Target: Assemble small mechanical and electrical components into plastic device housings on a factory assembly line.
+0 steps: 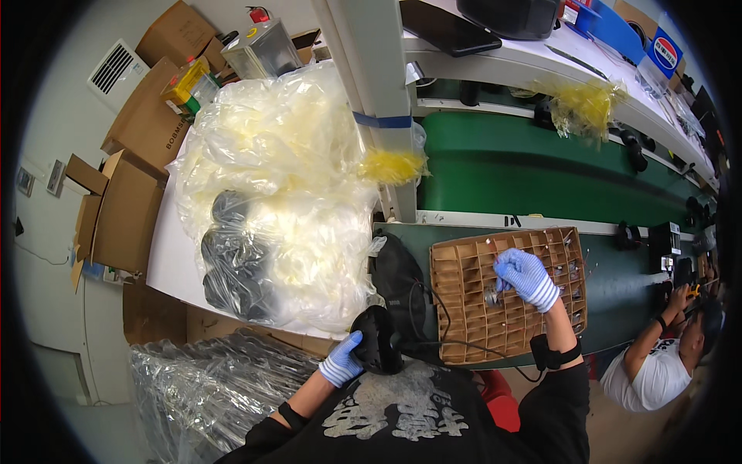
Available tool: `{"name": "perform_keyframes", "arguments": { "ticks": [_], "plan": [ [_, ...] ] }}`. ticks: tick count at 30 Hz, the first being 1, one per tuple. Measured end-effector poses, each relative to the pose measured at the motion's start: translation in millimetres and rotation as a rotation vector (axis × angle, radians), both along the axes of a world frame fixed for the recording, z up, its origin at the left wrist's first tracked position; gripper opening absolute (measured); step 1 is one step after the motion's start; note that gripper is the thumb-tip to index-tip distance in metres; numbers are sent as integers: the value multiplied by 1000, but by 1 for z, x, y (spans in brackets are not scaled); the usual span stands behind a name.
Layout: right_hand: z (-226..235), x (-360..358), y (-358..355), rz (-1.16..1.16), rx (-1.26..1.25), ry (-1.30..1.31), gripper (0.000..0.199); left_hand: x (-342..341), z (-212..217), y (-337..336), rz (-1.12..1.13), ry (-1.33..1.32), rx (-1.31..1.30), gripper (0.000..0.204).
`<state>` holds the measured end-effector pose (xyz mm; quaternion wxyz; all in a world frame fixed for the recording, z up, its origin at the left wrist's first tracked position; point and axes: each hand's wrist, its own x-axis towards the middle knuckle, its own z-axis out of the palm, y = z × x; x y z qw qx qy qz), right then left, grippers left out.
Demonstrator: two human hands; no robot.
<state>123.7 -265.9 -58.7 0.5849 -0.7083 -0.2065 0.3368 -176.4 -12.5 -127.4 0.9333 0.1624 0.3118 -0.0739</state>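
Observation:
My left hand, in a blue glove with a white cuff, grips a glossy black rounded housing by its left side, close to my chest. My right hand, gloved the same way, is over a brown cardboard divider grid with many small cells. Its fingers are pinched together, pointing down and left. Just below the fingertips a small silvery round part shows; whether they hold it is unclear. Thin wires and small parts are visible in cells at the grid's right side.
A black bag-like item and a dark cable lie left of the grid. Clear plastic bags cover the left table, with wrapped black parts. A post rises ahead beside a green conveyor. A co-worker works at right.

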Motion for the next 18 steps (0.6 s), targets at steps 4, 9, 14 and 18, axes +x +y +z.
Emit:
{"name": "perform_keyframes", "arguments": {
  "ticks": [4, 9, 14, 18],
  "plan": [
    [-23, 10, -1, 116, -145, 96, 12, 0, -1, -1, 7, 3, 30, 68],
    [-73, 52, -5, -150, -440, -398, 14, -1, -5, -2, -23, -31, 31, 72],
    [-86, 69, -16, -509, -148, -461, 11, -2, -9, -3, -17, -62, -20, 66],
    [-71, 45, -29, -482, -349, -553, 12, -2, -10, -4, -3, -25, 43, 75]
  ]
}}
